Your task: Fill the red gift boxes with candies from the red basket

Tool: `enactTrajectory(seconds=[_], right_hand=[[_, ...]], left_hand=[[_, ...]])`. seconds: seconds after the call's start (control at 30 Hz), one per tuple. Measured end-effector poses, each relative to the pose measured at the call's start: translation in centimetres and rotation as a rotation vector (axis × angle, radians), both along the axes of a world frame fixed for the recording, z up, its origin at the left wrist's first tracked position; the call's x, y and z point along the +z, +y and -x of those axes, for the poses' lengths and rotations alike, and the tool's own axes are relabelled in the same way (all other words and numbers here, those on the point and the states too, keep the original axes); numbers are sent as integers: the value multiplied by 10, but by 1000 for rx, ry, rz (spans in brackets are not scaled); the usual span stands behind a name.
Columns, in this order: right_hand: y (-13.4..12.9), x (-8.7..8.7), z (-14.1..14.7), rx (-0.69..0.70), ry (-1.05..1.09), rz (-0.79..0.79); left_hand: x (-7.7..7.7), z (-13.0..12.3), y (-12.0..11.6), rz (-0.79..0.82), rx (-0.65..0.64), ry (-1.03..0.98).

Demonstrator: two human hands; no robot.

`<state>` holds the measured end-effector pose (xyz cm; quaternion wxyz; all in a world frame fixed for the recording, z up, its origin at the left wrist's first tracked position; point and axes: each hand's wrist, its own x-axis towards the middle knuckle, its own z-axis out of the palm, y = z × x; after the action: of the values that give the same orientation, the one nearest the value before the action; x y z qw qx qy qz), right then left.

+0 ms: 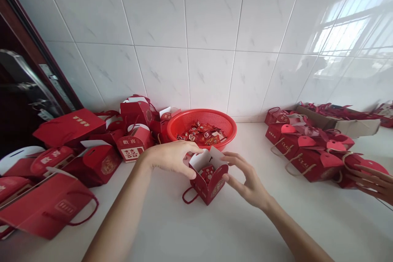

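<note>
A small red gift box [208, 190] with white inner flaps stands upright on the white table, its top unfolded. Red-wrapped sweets [207, 173] lie inside it, and a red cord handle [189, 196] loops out at its left. My left hand [173, 157] grips the box's left side, the thumb on the near edge and the fingers over the back flap. My right hand [247, 178] holds the right side, thumb and fingers at the flap edges. Right behind the box is a red plastic basket [231, 131] with more wrapped sweets in it.
Several red gift boxes [70, 125] crowd the left of the table [172, 229]. More boxes [303, 153] with cord handles stand in rows at right, near a cardboard box [357, 127] of red items. Another person's hand [376, 180] rests there. A tiled wall [211, 77] closes the back.
</note>
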<state>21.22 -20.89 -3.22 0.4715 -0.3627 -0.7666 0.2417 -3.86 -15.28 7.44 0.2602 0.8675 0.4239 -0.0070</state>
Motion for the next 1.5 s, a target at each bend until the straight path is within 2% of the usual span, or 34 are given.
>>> enactTrajectory(seconds=[0.07, 0.2, 0.37, 0.57, 0.8, 0.9, 1.0, 1.13, 1.3, 1.5], right_hand=[[-4, -2, 3, 18, -47, 1], [-9, -3, 6, 32, 17, 56], [-12, -11, 9, 61, 37, 43], [-12, -15, 11, 89, -18, 28], [-12, -15, 9, 126, 19, 25], [-11, -16, 9, 8, 27, 79], [-6, -21, 9, -153, 55, 134], [3, -30, 10, -213, 57, 195], [5, -32, 10, -167, 126, 347], [6, -24, 9, -118, 259, 593]], left_hand=[[-2, -3, 1, -3, 28, -8], [-7, -14, 3, -70, 76, 2], [-14, -28, 0, -175, 136, 67], [-17, -41, -5, -171, 108, 120], [-26, -44, -8, -133, 34, 48], [-24, -42, -7, -178, 1, 62], [-20, -40, -6, -167, 65, 65], [-19, -37, -8, -89, 91, 46], [-41, -30, -12, -125, 50, -45], [-80, -27, -16, -77, -2, -401]])
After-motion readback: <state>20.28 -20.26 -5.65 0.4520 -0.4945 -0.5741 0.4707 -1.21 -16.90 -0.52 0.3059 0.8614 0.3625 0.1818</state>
